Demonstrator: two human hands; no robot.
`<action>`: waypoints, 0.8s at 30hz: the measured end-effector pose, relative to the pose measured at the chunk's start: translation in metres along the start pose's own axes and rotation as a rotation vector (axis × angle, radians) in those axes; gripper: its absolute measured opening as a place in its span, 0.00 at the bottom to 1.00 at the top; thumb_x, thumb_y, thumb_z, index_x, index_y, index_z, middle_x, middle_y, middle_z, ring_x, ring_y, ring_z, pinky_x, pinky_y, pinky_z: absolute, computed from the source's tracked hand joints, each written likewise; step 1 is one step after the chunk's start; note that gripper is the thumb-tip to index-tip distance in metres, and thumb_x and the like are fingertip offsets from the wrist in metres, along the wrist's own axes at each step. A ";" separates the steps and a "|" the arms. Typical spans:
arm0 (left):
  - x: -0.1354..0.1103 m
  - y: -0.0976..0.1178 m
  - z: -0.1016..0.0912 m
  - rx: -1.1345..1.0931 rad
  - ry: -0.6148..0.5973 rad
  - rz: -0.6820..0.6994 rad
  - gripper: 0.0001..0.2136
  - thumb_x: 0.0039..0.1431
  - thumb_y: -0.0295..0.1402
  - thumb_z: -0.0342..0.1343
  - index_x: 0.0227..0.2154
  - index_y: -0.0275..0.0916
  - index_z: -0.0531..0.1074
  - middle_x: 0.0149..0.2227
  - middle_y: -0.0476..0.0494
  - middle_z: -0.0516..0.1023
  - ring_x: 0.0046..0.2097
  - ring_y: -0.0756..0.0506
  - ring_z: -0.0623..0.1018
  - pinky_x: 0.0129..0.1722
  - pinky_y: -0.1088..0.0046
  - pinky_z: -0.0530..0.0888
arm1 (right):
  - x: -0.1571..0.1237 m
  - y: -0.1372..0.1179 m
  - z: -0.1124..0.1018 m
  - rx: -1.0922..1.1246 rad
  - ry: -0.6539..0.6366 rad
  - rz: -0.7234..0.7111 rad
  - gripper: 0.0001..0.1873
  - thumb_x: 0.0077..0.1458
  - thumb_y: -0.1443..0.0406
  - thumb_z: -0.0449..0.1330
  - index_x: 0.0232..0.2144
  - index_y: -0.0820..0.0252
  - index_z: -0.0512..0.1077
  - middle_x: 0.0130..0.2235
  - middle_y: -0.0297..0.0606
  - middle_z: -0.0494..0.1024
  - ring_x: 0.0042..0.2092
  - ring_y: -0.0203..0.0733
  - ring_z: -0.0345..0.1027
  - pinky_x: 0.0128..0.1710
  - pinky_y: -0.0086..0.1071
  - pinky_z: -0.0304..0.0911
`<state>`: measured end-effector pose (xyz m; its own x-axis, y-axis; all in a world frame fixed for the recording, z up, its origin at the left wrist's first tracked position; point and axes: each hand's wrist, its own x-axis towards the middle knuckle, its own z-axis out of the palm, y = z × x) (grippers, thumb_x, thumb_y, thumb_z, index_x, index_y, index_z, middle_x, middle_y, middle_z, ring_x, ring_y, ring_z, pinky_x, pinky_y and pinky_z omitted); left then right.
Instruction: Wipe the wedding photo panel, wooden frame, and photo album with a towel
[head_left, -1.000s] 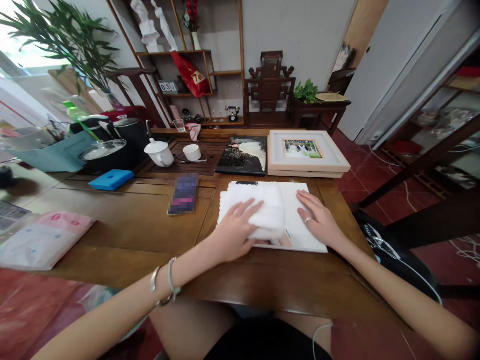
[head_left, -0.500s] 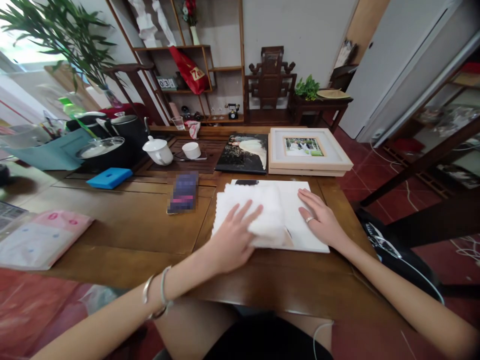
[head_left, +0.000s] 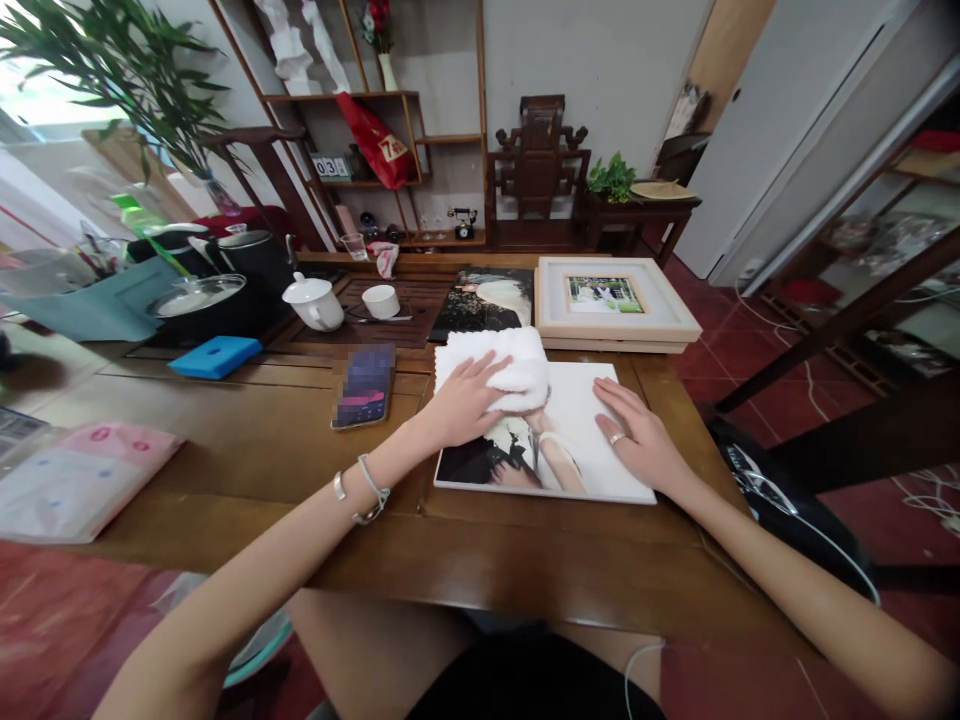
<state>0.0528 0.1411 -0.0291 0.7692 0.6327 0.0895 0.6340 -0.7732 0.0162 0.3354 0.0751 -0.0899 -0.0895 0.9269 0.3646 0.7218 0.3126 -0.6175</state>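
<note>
A large photo print [head_left: 570,455] lies flat on the wooden table [head_left: 247,440] in front of me. My left hand [head_left: 457,405] presses a folded white cloth [head_left: 502,365] onto the print's far left part, fingers flat on the cloth. My right hand [head_left: 637,440], with a ring, lies flat on the print's right side, fingers spread.
Behind the print lie a dark photo [head_left: 484,300] and a stacked white picture frame [head_left: 611,300]. A phone [head_left: 365,385] rests left of the print. Further left are a teapot [head_left: 313,300], a cup [head_left: 381,300], a blue sponge [head_left: 216,356] and pink packets [head_left: 82,480].
My left hand has pushed the cloth from the print's near part to its far edge, uncovering the picture below. My right hand has stayed in place.
</note>
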 end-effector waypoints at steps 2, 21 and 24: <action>0.001 0.001 0.002 0.025 0.007 -0.026 0.19 0.63 0.31 0.52 0.56 0.40 0.71 0.69 0.38 0.54 0.69 0.32 0.52 0.64 0.46 0.55 | 0.000 -0.001 0.000 0.000 -0.003 0.006 0.24 0.61 0.59 0.52 0.58 0.58 0.68 0.63 0.46 0.67 0.66 0.50 0.56 0.66 0.52 0.51; -0.027 0.045 0.000 0.002 -0.033 0.104 0.14 0.60 0.34 0.56 0.47 0.39 0.77 0.69 0.37 0.53 0.69 0.30 0.52 0.64 0.47 0.55 | 0.000 0.000 -0.001 -0.020 -0.014 -0.006 0.25 0.61 0.59 0.52 0.58 0.63 0.68 0.63 0.50 0.67 0.66 0.51 0.56 0.66 0.52 0.51; -0.008 0.010 0.000 0.024 -0.011 0.013 0.18 0.62 0.31 0.54 0.55 0.41 0.72 0.69 0.38 0.53 0.69 0.33 0.53 0.64 0.48 0.56 | 0.000 -0.001 -0.001 -0.011 -0.009 -0.007 0.25 0.62 0.59 0.52 0.58 0.61 0.68 0.63 0.49 0.67 0.65 0.50 0.57 0.66 0.52 0.52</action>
<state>0.0530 0.1289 -0.0296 0.7780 0.6234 0.0786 0.6259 -0.7799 -0.0091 0.3352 0.0746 -0.0890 -0.1008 0.9267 0.3621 0.7286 0.3166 -0.6074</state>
